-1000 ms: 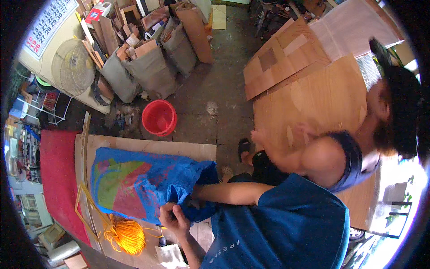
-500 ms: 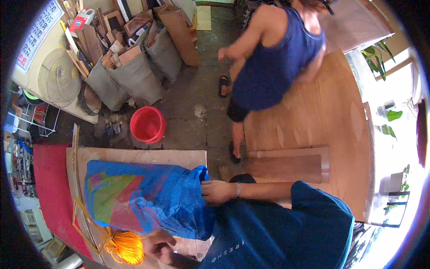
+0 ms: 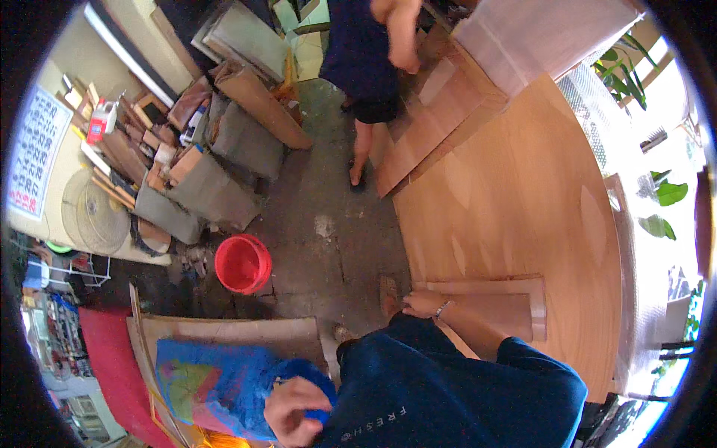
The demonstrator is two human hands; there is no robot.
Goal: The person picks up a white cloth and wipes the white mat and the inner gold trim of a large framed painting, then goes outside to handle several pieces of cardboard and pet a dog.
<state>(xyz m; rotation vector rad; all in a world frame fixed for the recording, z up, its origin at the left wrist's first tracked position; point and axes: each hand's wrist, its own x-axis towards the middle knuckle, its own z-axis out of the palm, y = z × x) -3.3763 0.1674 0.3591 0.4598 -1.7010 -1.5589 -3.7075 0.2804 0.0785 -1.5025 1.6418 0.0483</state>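
Observation:
A blue woven plastic sack (image 3: pixel 246 373) with green and red print lies on its side at the lower left. My left hand (image 3: pixel 295 409) is over its bunched near end, fingers loosely bent and apart; whether it touches the sack I cannot tell. Orange-yellow twine (image 3: pixel 222 439) shows at the lower edge, partly cut off. My right hand (image 3: pixel 423 304) hangs by my dark shorts, near the brown board pieces (image 3: pixel 497 313), with its fingers curled together and nothing visible in them.
A red bucket (image 3: pixel 243 263) stands on the dark floor. Behind it are grey sacks (image 3: pixel 213 190) of wood offcuts and a fan cage (image 3: pixel 93 213). A large plywood sheet (image 3: pixel 515 224) spans the right. Far ahead, another person (image 3: pixel 358 60) stands beside flat brown panels (image 3: pixel 448 119).
My right hand has let go of the sack's end and moved right. My left hand has left the twine for the sack. The view has shifted; the other person has moved farther off.

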